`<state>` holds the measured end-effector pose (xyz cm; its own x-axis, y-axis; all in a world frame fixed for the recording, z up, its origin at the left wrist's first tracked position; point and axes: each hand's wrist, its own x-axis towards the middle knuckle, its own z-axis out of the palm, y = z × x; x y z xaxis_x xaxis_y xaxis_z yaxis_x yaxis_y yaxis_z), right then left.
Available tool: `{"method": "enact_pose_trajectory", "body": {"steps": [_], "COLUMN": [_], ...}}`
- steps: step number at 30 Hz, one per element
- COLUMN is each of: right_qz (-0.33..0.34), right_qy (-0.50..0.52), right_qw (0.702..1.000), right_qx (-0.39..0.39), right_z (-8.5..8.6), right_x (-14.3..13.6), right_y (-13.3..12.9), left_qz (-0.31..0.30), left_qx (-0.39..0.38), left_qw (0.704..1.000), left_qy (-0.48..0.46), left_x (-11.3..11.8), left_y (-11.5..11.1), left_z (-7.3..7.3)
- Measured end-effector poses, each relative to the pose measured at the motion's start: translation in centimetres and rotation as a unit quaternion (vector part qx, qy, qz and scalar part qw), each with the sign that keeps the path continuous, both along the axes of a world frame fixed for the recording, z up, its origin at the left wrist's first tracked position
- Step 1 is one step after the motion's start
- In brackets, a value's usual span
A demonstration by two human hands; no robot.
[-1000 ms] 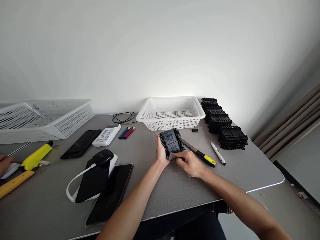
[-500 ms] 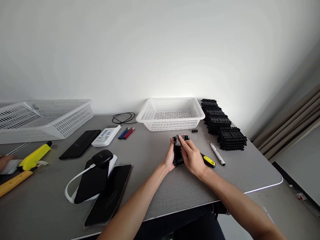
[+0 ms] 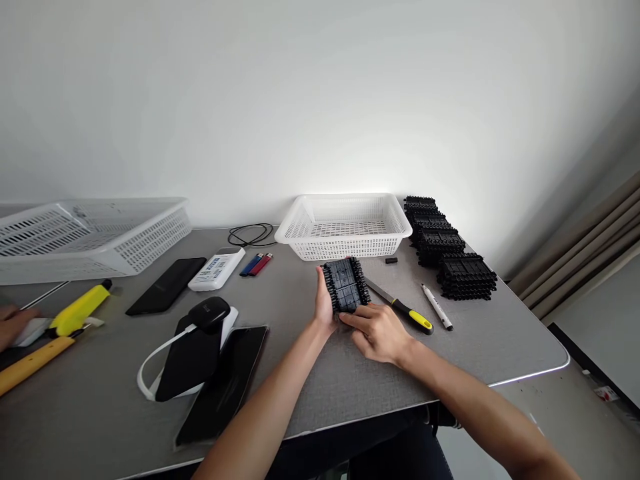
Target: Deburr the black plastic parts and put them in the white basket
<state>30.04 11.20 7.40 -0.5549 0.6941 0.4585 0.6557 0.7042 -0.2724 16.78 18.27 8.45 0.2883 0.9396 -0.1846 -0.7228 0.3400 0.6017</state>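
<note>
My left hand (image 3: pixel 325 308) grips a black plastic piece (image 3: pixel 346 285) by its left side, tilting its flat, ribbed face up over the table. Rows of small teeth run along both of its long sides. At its lower edge is my right hand (image 3: pixel 381 332), with fingers bent and fingertips against the piece. Whatever those fingers pinch is hidden. Just right of the piece lies a hand tool (image 3: pixel 400 307) with a narrow metal blade and a black-and-yellow handle. Beyond it rest a white marker (image 3: pixel 437 307) and a small black cap (image 3: pixel 391 261).
Stacks of similar black pieces (image 3: pixel 467 277) line the right side. A white basket (image 3: pixel 345 250) stands by the wall, another basket (image 3: pixel 145 243) at left. Phones (image 3: pixel 225 383), a power bank (image 3: pixel 217 270) and lighters (image 3: pixel 255 265) lie left. Another person's hand (image 3: pixel 15 327) is near a yellow tool (image 3: pixel 80 308).
The black piece has turned to show its broad face. My right hand has moved from its top to its lower edge; the grey scrap under those fingers is out of sight.
</note>
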Motion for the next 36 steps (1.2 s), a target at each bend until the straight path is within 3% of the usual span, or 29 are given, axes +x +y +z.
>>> {"method": "enact_pose_trajectory", "body": {"steps": [6, 10, 13, 16, 21, 24, 28, 32, 36], "right_qz": [-0.092, -0.123, -0.106, -0.048, 0.019, 0.001, -0.080, -0.117, -0.106], "right_qy": [0.173, 0.113, 0.056, 0.024, 0.044, 0.130, 0.209, 0.116, 0.033], "right_qw": [0.979, 0.982, 0.989, 0.996, 0.997, 0.989, 0.973, 0.985, 0.991], "right_qx": [0.060, 0.084, 0.084, 0.073, 0.057, 0.072, 0.063, 0.057, 0.079], "right_z": [-0.2, 0.0, 0.1, 0.0, -0.5, -0.5, 0.0, 0.3, 0.1], "right_x": [0.9, 0.6, 0.2, 0.0, 0.1, 0.4, 0.7, 0.2, -0.2], "right_y": [1.0, 1.4, 1.2, 0.8, 0.3, 0.4, 0.8, 0.8, 0.5], "left_qz": [-0.111, -0.150, -0.125, -0.078, -0.001, -0.030, -0.093, -0.082, -0.043], "left_qx": [0.033, 0.052, 0.039, 0.015, 0.008, 0.022, 0.035, 0.071, 0.051], "left_qw": [0.993, 0.987, 0.991, 0.997, 1.000, 0.999, 0.995, 0.994, 0.998], "left_qy": [-0.028, -0.032, -0.036, -0.023, 0.014, 0.006, -0.003, -0.015, -0.006], "left_x": [1.0, 1.9, 1.8, 1.0, 0.0, 0.2, 1.0, 1.7, 1.5], "left_y": [-0.7, -1.2, -1.2, -0.8, -0.2, -0.5, -1.2, -1.6, -1.3], "left_z": [-0.8, -1.2, -1.1, -0.9, -0.4, -0.1, -0.2, -0.7, -0.7]}}
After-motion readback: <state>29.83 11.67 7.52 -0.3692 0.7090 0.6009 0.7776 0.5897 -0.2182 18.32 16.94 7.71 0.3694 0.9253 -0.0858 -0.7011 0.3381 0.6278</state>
